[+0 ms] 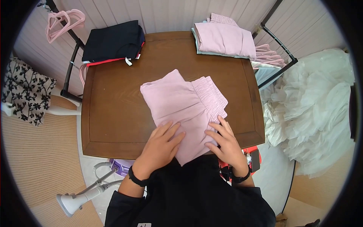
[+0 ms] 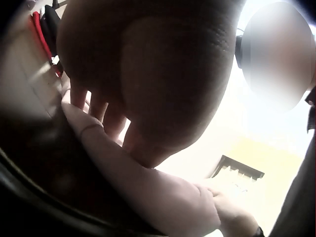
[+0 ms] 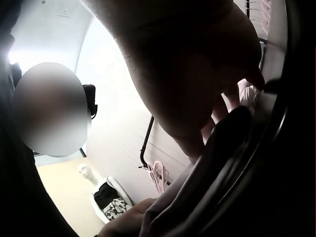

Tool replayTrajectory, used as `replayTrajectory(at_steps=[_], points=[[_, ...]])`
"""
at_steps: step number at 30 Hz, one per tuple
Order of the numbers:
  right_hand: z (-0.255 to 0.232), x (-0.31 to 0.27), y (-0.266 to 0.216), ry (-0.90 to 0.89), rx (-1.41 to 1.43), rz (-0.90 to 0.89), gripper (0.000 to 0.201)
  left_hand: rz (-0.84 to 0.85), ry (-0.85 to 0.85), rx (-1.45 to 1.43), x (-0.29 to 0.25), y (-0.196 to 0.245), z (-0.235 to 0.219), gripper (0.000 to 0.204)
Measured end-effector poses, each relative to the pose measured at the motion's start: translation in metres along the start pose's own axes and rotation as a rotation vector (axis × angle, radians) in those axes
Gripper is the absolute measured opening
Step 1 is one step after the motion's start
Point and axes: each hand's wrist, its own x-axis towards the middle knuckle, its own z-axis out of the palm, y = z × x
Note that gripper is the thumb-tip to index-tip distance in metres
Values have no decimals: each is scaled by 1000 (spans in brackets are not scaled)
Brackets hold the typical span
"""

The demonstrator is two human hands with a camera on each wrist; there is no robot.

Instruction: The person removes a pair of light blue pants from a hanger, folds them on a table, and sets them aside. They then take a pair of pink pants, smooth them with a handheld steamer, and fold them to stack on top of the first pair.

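Observation:
A folded pink garment [image 1: 187, 109] with an elastic waistband lies on the wooden table [image 1: 113, 109], its near corner hanging over the front edge. My left hand [image 1: 162, 142] rests flat on its near part with fingers spread. My right hand [image 1: 223, 142] lies flat on the garment's right near edge, fingers straight. The left wrist view shows my left hand [image 2: 148, 79] from below, pressing on the pink fabric [image 2: 148, 182]. In the right wrist view my right hand [image 3: 197, 69] is seen from below, over dark blurred fabric.
A dark folded stack [image 1: 113, 41] sits at the table's far left corner, a pink folded stack [image 1: 223, 38] at the far right. Pink hangers [image 1: 62, 22] hang on a rack at left. White tulle [image 1: 321, 109] piles up at right. A steamer [image 1: 81, 196] stands near left.

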Motion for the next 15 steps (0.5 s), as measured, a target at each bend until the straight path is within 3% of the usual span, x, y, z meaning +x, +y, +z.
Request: replayTrajectory(at_steps=[4,6,8,10,12,15], points=[[-2,-1,21,56,55,16,30,15,-49,-41,-2,19,1,39],[-9,2,23,67,37,6,30,115,-67,-175,-3,20,4,38],[-15,0,13,163,277,247,33,77,-55,-246,-3,15,4,37],[-10,-4,17,205,202,222,40,45,-32,-312,6,8,3,37],[-2,-9,26,277,562,394,47,117,152,-195,16,7,2,36],[-2,-10,27,253,730,499,58,123,111,-122,29,6,8,43]])
